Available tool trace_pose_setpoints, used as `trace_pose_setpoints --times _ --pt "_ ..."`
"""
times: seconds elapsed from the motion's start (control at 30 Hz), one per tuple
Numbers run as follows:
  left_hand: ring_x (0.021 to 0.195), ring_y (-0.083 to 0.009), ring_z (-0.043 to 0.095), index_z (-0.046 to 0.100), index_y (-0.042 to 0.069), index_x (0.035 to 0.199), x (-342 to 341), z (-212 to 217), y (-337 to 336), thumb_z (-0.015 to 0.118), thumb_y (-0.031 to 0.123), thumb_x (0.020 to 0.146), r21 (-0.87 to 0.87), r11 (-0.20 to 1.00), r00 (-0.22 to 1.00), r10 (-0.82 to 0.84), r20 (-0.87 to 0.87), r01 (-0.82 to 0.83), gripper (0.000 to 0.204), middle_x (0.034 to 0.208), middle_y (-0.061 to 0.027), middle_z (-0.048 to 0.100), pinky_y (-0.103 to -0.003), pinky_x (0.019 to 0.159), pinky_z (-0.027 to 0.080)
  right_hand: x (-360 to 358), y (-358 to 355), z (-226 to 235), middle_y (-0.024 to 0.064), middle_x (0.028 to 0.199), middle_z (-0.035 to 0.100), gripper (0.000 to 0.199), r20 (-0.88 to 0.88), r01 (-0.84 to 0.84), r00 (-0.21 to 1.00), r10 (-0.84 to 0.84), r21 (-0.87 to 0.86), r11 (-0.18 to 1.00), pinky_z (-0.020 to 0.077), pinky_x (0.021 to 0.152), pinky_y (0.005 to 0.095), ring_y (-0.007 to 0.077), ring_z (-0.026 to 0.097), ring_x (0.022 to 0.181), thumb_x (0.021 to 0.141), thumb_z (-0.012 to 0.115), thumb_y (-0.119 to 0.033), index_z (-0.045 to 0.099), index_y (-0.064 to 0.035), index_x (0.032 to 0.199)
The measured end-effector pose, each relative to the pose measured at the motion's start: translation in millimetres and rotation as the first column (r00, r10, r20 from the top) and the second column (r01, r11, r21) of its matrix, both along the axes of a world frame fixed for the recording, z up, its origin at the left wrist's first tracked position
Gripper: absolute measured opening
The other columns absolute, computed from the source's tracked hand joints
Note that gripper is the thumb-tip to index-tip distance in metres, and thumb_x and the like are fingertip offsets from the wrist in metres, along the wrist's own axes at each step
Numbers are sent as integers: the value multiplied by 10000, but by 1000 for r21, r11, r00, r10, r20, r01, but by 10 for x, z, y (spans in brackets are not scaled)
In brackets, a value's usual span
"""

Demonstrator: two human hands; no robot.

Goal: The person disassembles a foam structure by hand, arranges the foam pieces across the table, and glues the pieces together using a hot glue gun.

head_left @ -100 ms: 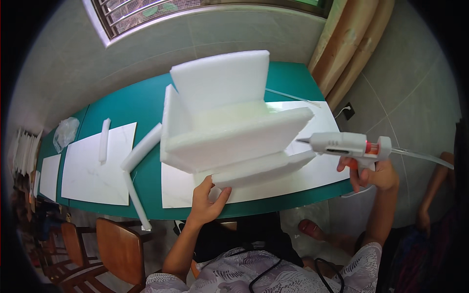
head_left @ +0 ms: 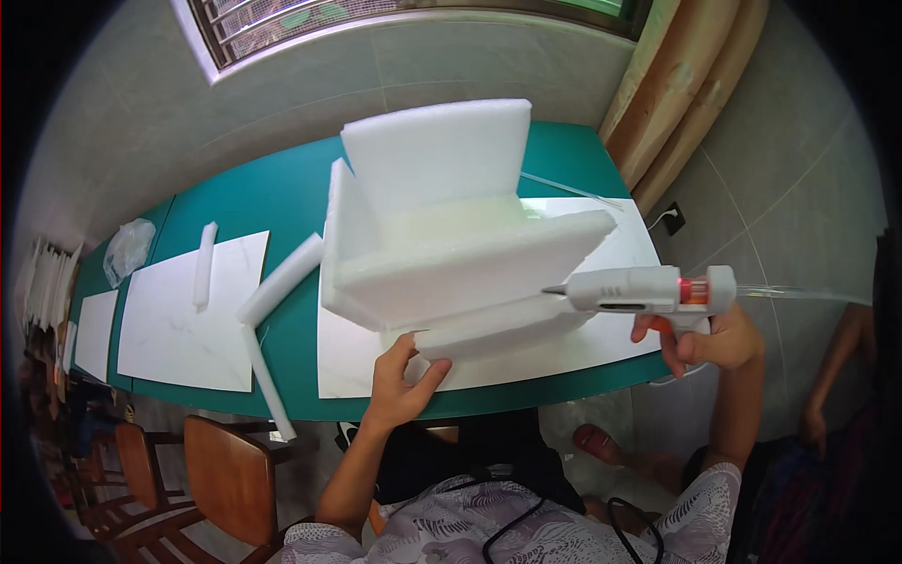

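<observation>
My right hand (head_left: 719,338) is wrapped round the handle of a white glue gun (head_left: 629,289), with a clear glue stick (head_left: 799,293) running out of its back. The gun's dark nozzle points left, close above the right part of a loose white foam strip (head_left: 507,327). My left hand (head_left: 406,378) pinches the left end of that strip between thumb and fingers. The strip lies along the near side of a white foam box structure (head_left: 470,249), which has a tall back panel, a left panel and a front panel standing up.
White marble-look boards (head_left: 197,320) lie on the green table (head_left: 301,310). Narrow foam strips (head_left: 282,277) and a crumpled plastic bag (head_left: 129,252) are at the left. Wooden chairs (head_left: 230,479) stand below the near edge. Another person's arm (head_left: 839,376) shows at the right.
The glue gun has moved left and slightly down, bringing its nozzle over the foam strip. My left hand keeps its hold. The whole view has shifted slightly.
</observation>
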State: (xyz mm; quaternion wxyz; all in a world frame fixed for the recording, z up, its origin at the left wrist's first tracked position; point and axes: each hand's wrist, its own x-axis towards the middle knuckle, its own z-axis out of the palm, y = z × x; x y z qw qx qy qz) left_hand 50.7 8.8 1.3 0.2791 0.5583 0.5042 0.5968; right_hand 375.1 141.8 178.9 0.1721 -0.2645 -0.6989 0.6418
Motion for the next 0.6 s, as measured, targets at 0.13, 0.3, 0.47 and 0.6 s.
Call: trace_pose_setpoints --times 0.13,0.3,0.47,0.6 --pt "861 -201 664 629 -16 1058 -49 -67 -6 689 33 831 18 1000 1000 6 -1 -6 240 939 -132 685 -294 791 500 -209 -21 91 157 1077 639 532 84 -136 986 144 -85 987 501 559 257 124 580 640 840 699 -59 495 -22 1330" --pt "847 -214 669 643 -16 1036 -138 -69 -60 701 46 825 -5 999 999 -42 11 42 227 922 -134 686 -287 777 500 -463 -138 123 115 1014 650 480 116 -133 983 140 -68 989 497 548 259 121 582 632 838 700 -74 536 -33 1287" --pt "840 -215 666 642 -7 1035 -196 -5 -79 707 61 829 12 998 998 -62 22 62 226 920 -127 684 -291 767 501 -787 -265 171 96 930 660 378 225 -122 965 136 -76 990 491 530 262 120 580 580 828 713 -106 595 -3 1172" --pt "823 -224 655 633 0 1020 -203 20 -83 719 85 830 13 997 996 -77 -51 78 225 912 -119 672 -297 751 499 -924 -306 173 88 897 663 315 229 -151 959 167 -85 985 488 519 261 122 581 571 831 710 -117 622 5 1108"
